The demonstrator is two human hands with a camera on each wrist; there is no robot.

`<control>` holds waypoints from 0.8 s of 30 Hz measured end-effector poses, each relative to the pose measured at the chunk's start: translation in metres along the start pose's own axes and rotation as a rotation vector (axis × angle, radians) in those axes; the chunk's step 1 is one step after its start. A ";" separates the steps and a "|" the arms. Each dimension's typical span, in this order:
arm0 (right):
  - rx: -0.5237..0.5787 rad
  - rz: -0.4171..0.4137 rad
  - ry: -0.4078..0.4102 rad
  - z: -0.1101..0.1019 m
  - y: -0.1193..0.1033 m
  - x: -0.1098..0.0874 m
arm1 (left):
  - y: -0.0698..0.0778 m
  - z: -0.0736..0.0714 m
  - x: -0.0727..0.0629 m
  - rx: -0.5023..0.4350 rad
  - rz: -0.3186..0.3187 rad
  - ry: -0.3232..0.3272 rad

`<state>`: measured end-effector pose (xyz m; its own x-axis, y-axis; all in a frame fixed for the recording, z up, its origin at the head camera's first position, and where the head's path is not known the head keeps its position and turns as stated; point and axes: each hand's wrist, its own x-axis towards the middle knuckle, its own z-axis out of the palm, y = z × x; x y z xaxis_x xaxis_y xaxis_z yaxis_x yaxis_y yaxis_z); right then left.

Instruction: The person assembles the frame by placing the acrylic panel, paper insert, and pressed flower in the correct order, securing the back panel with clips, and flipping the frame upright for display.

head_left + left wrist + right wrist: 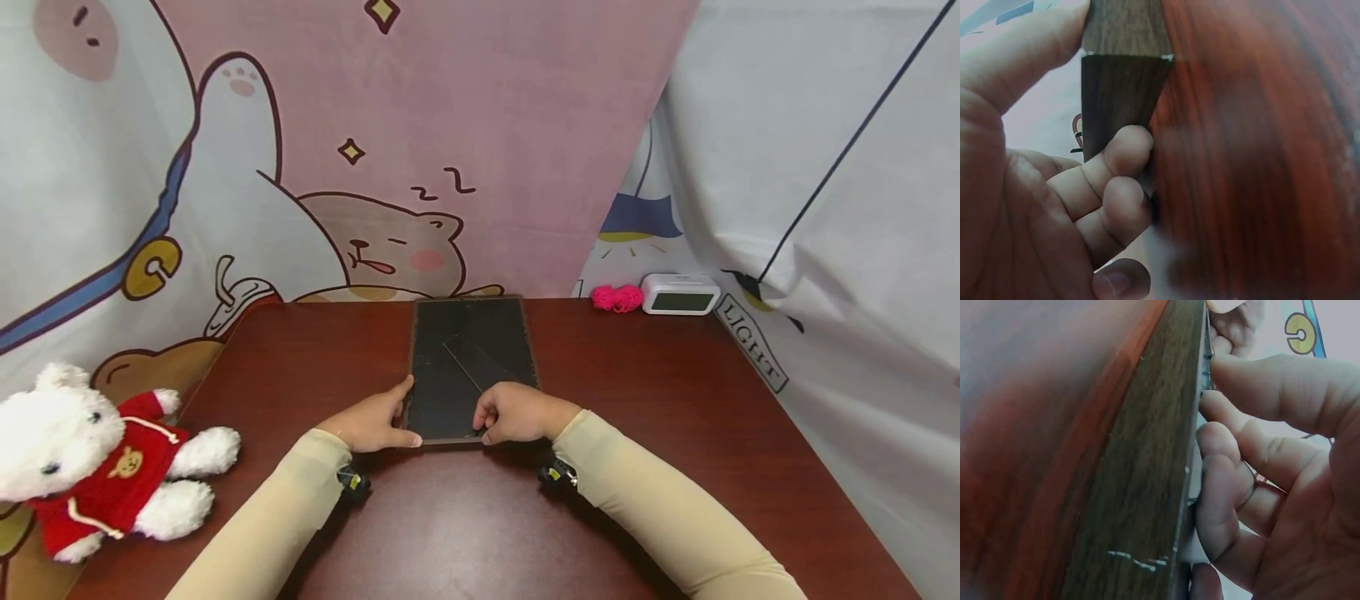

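A picture frame [450, 392] lies face down on the table, its black backing up and its rim [1125, 94] of brown wood grain. A thin stand leg [463, 364] slants across the backing. My left hand [375, 418] grips the near left corner, thumb at the near edge and fingers along the left side. At the near edge, my right hand [517, 412] has its fingers curled over the backing. Its thumb and forefinger [1222, 409] meet beside small dark tabs [1207, 370] at the frame's inner lip. The frame's front is hidden.
A white plush bear [60, 442] in a red sweater sits at the table's left side. At the back right are a bundle of pink cord [617, 298] and a white digital clock [681, 295]. A printed cloth [525, 167] hangs behind the table [637, 375].
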<state>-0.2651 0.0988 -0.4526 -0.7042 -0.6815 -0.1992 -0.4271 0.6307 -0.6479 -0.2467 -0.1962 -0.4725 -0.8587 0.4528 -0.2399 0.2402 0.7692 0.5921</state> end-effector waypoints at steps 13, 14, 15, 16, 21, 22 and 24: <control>-0.145 0.101 0.072 0.001 0.000 0.016 | 0.001 0.000 0.000 0.002 -0.002 0.011; -0.144 0.115 0.066 0.000 -0.001 0.018 | 0.000 0.000 0.000 0.003 -0.001 0.011; -0.146 0.132 0.057 -0.001 -0.003 0.019 | 0.000 0.000 0.001 0.002 0.000 0.011; -0.151 0.149 0.050 -0.001 -0.004 0.021 | 0.000 0.000 0.001 0.002 0.001 0.010; -0.178 0.226 0.019 -0.005 -0.013 0.027 | -0.003 0.000 0.002 0.003 0.003 0.007; -0.191 0.236 0.020 -0.005 -0.014 0.027 | -0.003 0.000 0.002 0.005 0.004 0.007; -0.198 0.250 0.020 -0.005 -0.015 0.026 | -0.003 0.001 0.001 0.005 0.004 0.008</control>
<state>-0.2798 0.0736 -0.4445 -0.8117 -0.4896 -0.3184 -0.3397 0.8393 -0.4245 -0.2482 -0.1973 -0.4754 -0.8613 0.4524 -0.2312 0.2458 0.7694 0.5895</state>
